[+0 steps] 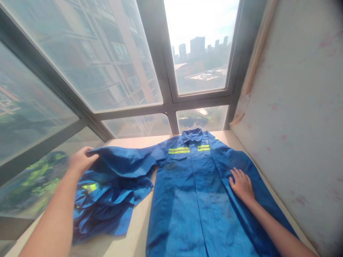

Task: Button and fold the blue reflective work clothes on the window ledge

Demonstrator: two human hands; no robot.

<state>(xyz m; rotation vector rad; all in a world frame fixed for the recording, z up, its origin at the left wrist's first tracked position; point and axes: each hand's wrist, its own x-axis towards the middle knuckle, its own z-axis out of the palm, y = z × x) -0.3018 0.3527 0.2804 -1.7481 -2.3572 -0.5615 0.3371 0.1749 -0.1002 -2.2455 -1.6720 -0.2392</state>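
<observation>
A blue work jacket (pixel 177 200) with yellow reflective stripes on its chest lies front up, its collar towards the window. My left hand (pixel 83 160) pinches the cuff end of the sleeve on the left, which stretches out sideways. Under that sleeve sits a crumpled blue garment (pixel 107 210) with a yellow patch. My right hand (pixel 242 184) rests on the other sleeve with fingers loosely spread, holding nothing. That sleeve lies along the jacket's right side.
The pale wooden surface (pixel 136 228) beneath the clothes runs up to the window frame (pixel 134 111). On the right stands a wall (pixel 297 117) with faint pink flowers. Glass panes close off the left and the far side.
</observation>
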